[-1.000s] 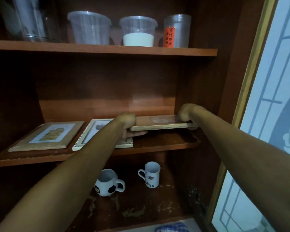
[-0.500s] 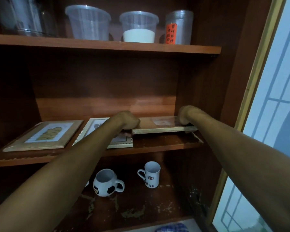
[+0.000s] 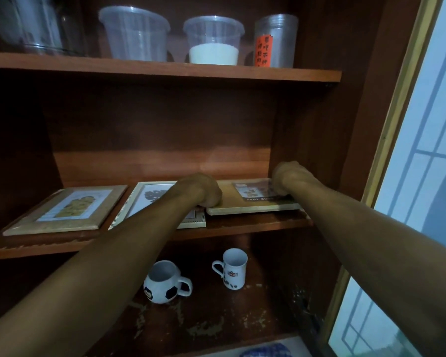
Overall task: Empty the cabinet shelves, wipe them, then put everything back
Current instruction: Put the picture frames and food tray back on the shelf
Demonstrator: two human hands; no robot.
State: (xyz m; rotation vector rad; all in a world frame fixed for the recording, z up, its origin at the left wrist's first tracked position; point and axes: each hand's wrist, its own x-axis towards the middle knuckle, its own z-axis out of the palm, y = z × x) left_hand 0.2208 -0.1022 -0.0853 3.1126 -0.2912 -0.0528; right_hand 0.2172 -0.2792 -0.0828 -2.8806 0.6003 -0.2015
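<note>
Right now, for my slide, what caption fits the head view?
Left hand and right hand hold a wooden tray by its ends at the middle shelf.

Black-and-white football-pattern mug (image 3: 162, 286); orange-labelled jar (image 3: 276, 41).

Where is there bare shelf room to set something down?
Bottom shelf: bare board in front of the football mug and white mug, and from the white mug to the right wall. Middle shelf is crowded: two framed pictures and the wooden tray held by the left hand and right hand fill it.
</note>
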